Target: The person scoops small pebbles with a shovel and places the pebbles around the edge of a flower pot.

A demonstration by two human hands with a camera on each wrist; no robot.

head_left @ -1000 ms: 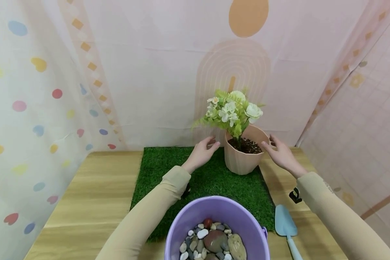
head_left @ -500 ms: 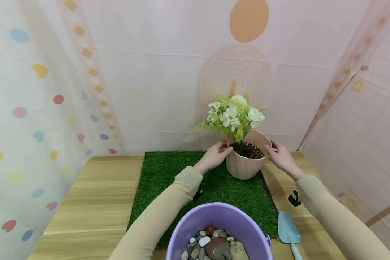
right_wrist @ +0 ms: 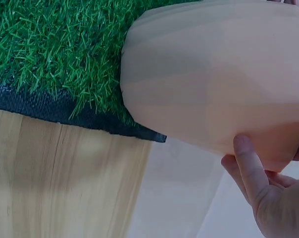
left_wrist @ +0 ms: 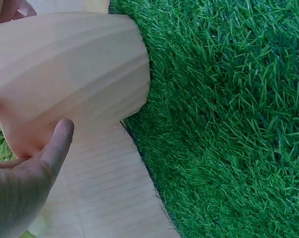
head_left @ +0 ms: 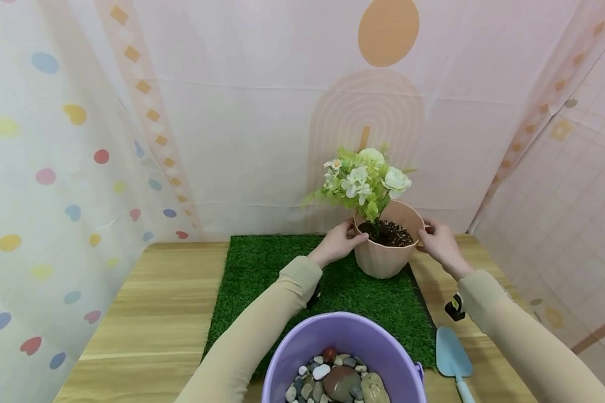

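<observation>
A pale peach flower pot [head_left: 381,263] stands upright at the back right of the green turf mat [head_left: 267,280]. White artificial-looking flowers [head_left: 365,180] with light green leaves rise from the dark soil [head_left: 390,235] inside. My left hand [head_left: 336,243] grips the pot's left rim, its fingers partly hidden behind the wall. On the other side, my right hand [head_left: 441,246] holds the right rim. The left wrist view has the thumb of my left hand [left_wrist: 23,191] against the pot [left_wrist: 75,69]. In the right wrist view, fingers of my right hand [right_wrist: 280,203] touch the pot's outer wall [right_wrist: 209,79].
In front, a purple bucket [head_left: 282,358] holds several stones [head_left: 340,383]. To its right a light blue trowel [head_left: 452,355] lies on the wooden table [head_left: 146,324]. A patterned cloth [head_left: 252,140] hangs close behind the pot.
Both hands were apart from or just beside the pot a second ago. They have closed in, the left one moving right, and now hold its rim. The pot looks unmoved.
</observation>
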